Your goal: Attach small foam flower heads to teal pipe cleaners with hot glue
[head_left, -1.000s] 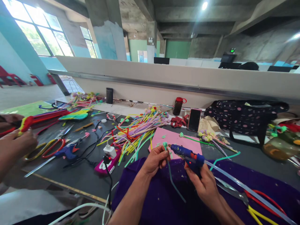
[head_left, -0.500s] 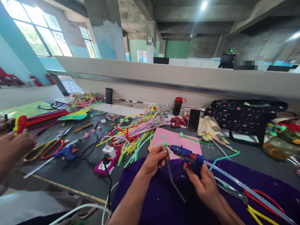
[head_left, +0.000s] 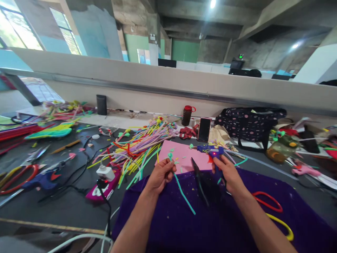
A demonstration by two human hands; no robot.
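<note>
My left hand pinches the top end of a teal pipe cleaner, which hangs down over the purple cloth on my lap. My right hand reaches forward, fingers closed at the handle of a blue glue gun. The gun's red light is on and it rests low at the far edge of a pink sheet. A dark, blurred blade shape lies between my hands; I cannot tell whether a hand touches it.
Several coloured pipe cleaners are heaped left of the pink sheet. A pink power strip with cables, another blue glue gun and red-handled scissors lie left. Phone, bottle and dotted bag stand behind.
My right hand carried the glue gun forward from over my lap to the table by the pink sheet. The view swung right, and another person's hands at the left left the picture.
</note>
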